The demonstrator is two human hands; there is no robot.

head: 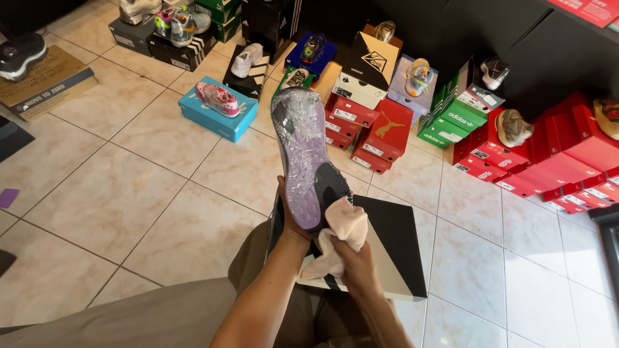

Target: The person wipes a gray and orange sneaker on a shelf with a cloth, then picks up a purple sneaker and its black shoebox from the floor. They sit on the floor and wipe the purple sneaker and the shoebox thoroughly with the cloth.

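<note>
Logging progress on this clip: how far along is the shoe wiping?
Done: nothing can be confirmed; the plastic-wrapped shoe is out of its black box. In hand: the left hand holds the shoe sole up, and the right hand presses a pale pink cloth on the heel. Left: the forefoot sole looks untouched.

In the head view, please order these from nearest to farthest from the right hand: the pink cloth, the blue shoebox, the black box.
1. pink cloth, held in the right hand.
2. black box, just beneath the hands.
3. blue shoebox, far up-left on the floor.
</note>
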